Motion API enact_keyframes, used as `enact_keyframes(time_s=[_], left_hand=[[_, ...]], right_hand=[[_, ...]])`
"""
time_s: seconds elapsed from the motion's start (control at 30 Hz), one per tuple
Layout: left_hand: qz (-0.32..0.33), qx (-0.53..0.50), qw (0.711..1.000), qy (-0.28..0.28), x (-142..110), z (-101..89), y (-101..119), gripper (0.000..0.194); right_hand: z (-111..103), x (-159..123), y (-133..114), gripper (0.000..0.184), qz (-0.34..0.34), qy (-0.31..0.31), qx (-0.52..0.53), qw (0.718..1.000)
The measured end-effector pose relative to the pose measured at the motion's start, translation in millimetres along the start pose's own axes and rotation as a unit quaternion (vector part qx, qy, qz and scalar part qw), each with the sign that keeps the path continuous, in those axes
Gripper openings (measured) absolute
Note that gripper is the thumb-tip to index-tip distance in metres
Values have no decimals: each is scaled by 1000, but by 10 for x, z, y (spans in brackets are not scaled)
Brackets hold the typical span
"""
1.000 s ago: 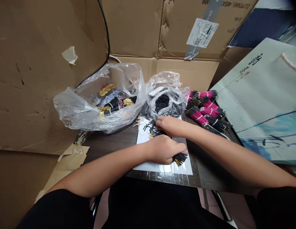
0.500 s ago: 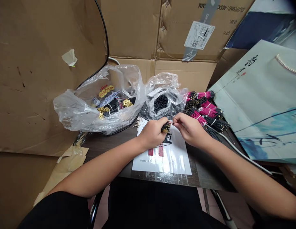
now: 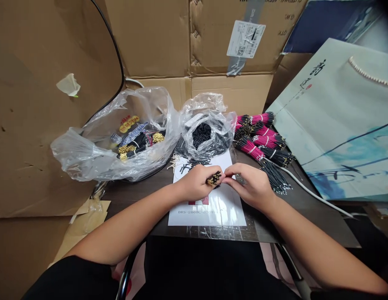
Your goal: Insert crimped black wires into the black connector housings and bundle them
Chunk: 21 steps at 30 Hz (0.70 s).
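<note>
Over the printed white sheet (image 3: 209, 217), the left hand (image 3: 195, 182) is curled shut, its fingers clenched around a bundle of thin black wires (image 3: 214, 179) with gold pin tips. The right hand (image 3: 251, 185) meets it from the right, fingers (image 3: 234, 170) drawn together against the bundle; whether they grip a wire or only touch cannot be told from this view. The wires look light and springy, likely to slip apart, so the black middle of the bundle seems the surest hold, with the small gold tips left free.

Just far of the hands, short black pieces (image 3: 194, 163) lie loose on the sheet. Beyond them sits a clear plastic bag of black pieces (image 3: 206, 137), and to the left a larger clear plastic bag (image 3: 84, 156) holds gold-tipped wire bundles. On the right of the dark tabletop (image 3: 265, 225) lie magenta-and-black wire bundles (image 3: 259, 137), a loose bunch of black wires (image 3: 275, 177) and a white cable (image 3: 309, 193). Nothing lies between the hands and the bundle. A cardboard wall (image 3: 40, 83) rises on the left, a paper gift bag (image 3: 337, 125) on the right.
</note>
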<state>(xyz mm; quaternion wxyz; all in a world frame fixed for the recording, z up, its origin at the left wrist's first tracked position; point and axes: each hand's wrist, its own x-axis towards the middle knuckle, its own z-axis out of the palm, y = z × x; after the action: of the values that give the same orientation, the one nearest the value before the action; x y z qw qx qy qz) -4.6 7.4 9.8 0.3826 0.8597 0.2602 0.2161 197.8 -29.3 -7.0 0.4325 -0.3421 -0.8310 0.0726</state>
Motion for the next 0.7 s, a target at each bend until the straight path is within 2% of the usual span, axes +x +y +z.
enact_keyframes(time_s=[0.13,0.27,0.4,0.5,0.7], left_hand=[[-5,23,998,-55,2,-25,-10,7],[-3,49,996,-72,14,1,-49,4],[0,64,998,1,5,49,-112,6],[25,92,994,61,5,57,-167,9],[87,207,972,75,67,74,-232,22]], right_hand=[[-28,-43,29,16,12,-32,-6,999],[-15,-78,25,21,32,-32,32,998],[53,-114,54,28,107,27,66,992],[110,-132,111,30,119,23,65,990],[172,-129,164,21,93,-6,109,990]])
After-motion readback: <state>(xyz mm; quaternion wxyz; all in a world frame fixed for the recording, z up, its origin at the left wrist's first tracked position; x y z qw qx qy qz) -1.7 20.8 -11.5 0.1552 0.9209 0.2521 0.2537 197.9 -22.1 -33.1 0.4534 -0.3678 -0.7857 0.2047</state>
